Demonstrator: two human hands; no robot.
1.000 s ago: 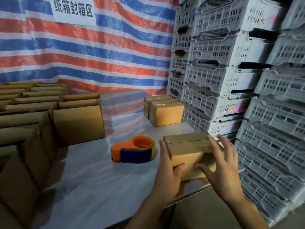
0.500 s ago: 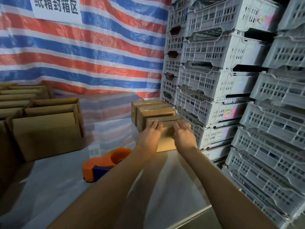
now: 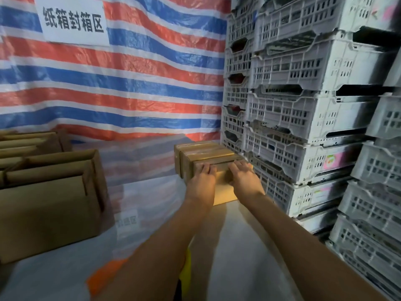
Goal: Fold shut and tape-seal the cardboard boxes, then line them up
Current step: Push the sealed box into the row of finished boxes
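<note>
A sealed cardboard box [image 3: 223, 190] stands at the far right of the table, pushed up against two other taped boxes [image 3: 201, 149] behind it. My left hand [image 3: 202, 181] lies flat on its top left, fingers straight. My right hand [image 3: 244, 177] lies flat on its top right, fingers over the far edge. The orange tape dispenser [image 3: 104, 276] sits near me, mostly hidden under my left forearm.
Open unsealed boxes [image 3: 50, 203] crowd the left side of the table. Stacked white plastic crates [image 3: 303, 127] form a wall right beside the sealed boxes. A striped tarp [image 3: 130, 83] with a white sign hangs behind. The table [image 3: 238, 246] carries a plastic cover.
Both hands carried the sealed box from the near table edge to the back right and set it against the two taped boxes. My view moved forward with them.
</note>
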